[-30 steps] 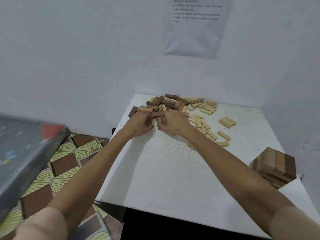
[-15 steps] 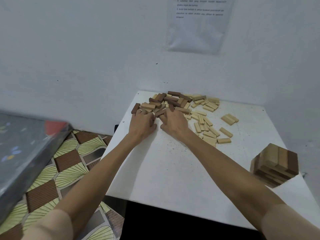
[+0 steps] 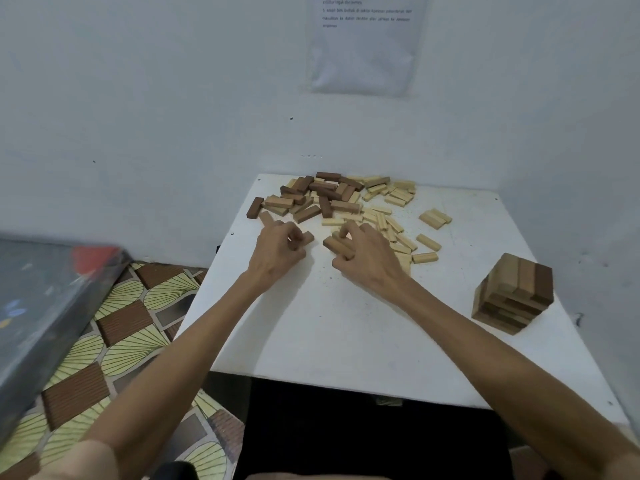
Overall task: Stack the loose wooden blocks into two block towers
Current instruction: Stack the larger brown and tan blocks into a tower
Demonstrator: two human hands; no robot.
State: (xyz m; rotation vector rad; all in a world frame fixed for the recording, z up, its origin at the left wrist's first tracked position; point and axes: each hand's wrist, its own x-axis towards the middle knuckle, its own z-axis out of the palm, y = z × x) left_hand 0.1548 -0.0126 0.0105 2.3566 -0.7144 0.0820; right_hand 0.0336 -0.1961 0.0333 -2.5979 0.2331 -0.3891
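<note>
Gripping brown block [image 3: 307, 237] in left hand [image 3: 277, 249], fingers curled, above table [image 3: 346, 334]. Holding brown blocks [image 3: 336, 244] in right hand [image 3: 365, 256], just beside left hand; count unclear. Behind hands, along far edge: pile [image 3: 329, 197] of loose blocks, dark and pale mixed, pale ones trailing right. Near right edge, well apart from pile: short tower [image 3: 514, 296], upright. On wall: paper [image 3: 367, 53], text too small to read. Left of table: patterned floor [image 3: 121, 327].

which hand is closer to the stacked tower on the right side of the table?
Right. The right hand is mid-table, left of the tower with bare table between; the left hand sits farther left, beyond it.
</note>
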